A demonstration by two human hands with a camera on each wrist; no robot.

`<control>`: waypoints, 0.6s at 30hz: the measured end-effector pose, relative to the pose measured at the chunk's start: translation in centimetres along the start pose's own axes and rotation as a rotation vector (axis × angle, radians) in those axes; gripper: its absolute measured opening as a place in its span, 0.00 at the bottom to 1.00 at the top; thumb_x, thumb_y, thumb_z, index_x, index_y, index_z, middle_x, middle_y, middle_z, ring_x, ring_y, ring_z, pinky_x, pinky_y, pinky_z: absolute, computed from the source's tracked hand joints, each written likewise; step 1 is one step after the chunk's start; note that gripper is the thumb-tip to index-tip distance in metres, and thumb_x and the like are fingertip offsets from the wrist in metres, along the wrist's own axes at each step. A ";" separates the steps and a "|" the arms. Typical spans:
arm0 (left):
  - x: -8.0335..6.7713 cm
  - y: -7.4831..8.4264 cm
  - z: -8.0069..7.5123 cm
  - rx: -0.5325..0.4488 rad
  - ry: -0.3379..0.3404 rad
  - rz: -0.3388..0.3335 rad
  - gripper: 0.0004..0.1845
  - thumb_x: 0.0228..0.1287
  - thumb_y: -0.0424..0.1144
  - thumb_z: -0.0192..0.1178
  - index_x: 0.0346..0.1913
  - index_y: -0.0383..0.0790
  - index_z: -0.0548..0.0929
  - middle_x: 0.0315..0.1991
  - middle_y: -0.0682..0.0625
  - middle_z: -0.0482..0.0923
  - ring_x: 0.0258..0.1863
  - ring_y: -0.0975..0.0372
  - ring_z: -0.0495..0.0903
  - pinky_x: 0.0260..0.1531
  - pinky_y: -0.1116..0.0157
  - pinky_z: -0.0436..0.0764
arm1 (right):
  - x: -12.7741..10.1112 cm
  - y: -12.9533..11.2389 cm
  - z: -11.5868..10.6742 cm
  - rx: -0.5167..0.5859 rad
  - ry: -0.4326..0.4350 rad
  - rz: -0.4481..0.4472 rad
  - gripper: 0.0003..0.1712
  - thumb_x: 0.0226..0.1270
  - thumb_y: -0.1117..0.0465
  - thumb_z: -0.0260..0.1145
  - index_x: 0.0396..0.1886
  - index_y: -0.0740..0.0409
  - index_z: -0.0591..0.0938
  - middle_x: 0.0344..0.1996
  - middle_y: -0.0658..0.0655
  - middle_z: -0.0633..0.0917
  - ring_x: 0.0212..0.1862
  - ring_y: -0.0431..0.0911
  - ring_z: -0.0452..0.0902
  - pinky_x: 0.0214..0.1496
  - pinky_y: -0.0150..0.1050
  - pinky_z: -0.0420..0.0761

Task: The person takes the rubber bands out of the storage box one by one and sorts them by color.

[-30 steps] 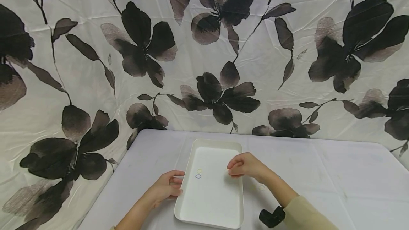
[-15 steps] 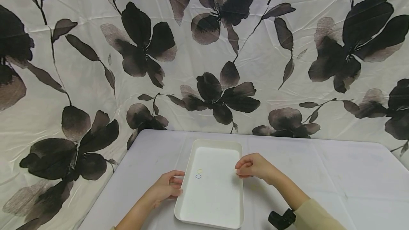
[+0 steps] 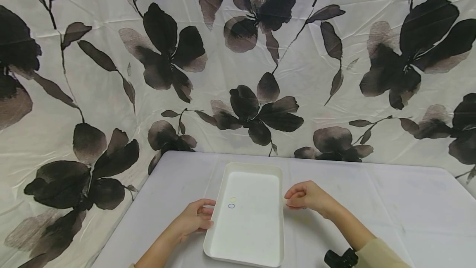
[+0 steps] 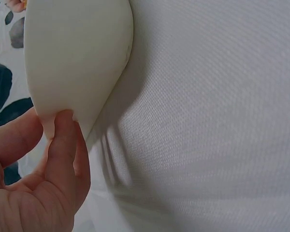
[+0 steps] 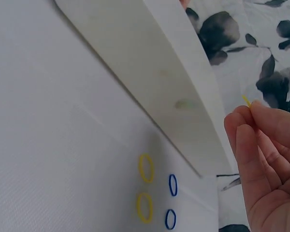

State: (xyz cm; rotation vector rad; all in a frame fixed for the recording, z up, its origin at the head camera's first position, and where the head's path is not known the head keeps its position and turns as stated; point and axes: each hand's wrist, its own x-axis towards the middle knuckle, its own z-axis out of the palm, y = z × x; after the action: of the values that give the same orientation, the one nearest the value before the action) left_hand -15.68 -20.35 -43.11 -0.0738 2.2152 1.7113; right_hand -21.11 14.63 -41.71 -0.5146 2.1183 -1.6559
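- Left hand grips the tray at its left rim, about midway along; in the left wrist view the thumb presses the rim from outside, the fingers curled round it
- Right hand hovers just right of the tray's right rim, fingers drawn together; the right wrist view shows the fingertips pinching a thin yellow band, only a short end of it showing above them
- The tray is white, shallow and rectangular; it lies flat on the desk with its long side running away from the person
- Inside the tray, near the left wall, lie a yellow ring and a blue ring, just beside each other
- On the desk beside the tray, in the right wrist view, lie two yellow bands and two blue bands, apart from one another, below the right hand
- The desk wears a pale cloth; a floral curtain hangs behind it
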 end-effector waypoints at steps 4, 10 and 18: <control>0.0 0.0 0.0 -0.008 -0.003 0.001 0.32 0.48 0.18 0.60 0.60 0.27 0.67 0.44 0.37 0.73 0.39 0.54 0.77 0.34 0.59 0.82 | -0.5 0.3 -0.5 0.014 0.002 0.008 0.17 0.56 0.70 0.66 0.39 0.83 0.75 0.26 0.55 0.83 0.33 0.45 0.82 0.41 0.42 0.82; -0.1 0.2 0.1 -0.010 -0.008 0.009 0.32 0.48 0.18 0.59 0.60 0.26 0.67 0.44 0.37 0.73 0.38 0.54 0.77 0.34 0.59 0.82 | -1.2 0.8 -1.2 0.043 0.006 0.021 0.17 0.57 0.70 0.65 0.39 0.83 0.75 0.25 0.56 0.84 0.33 0.46 0.82 0.42 0.44 0.82; -0.1 0.1 0.1 -0.014 -0.005 0.007 0.31 0.48 0.17 0.59 0.60 0.26 0.67 0.44 0.38 0.73 0.38 0.55 0.77 0.34 0.60 0.81 | -2.0 1.3 -1.8 0.032 0.015 0.030 0.19 0.56 0.70 0.65 0.40 0.84 0.74 0.25 0.54 0.83 0.33 0.44 0.82 0.41 0.41 0.82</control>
State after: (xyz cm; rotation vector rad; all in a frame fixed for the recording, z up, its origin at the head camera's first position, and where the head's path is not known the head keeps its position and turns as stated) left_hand -15.64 -20.28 -43.01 -0.0653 2.2025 1.7295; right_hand -20.38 17.44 -42.37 -0.4594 2.0957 -1.6792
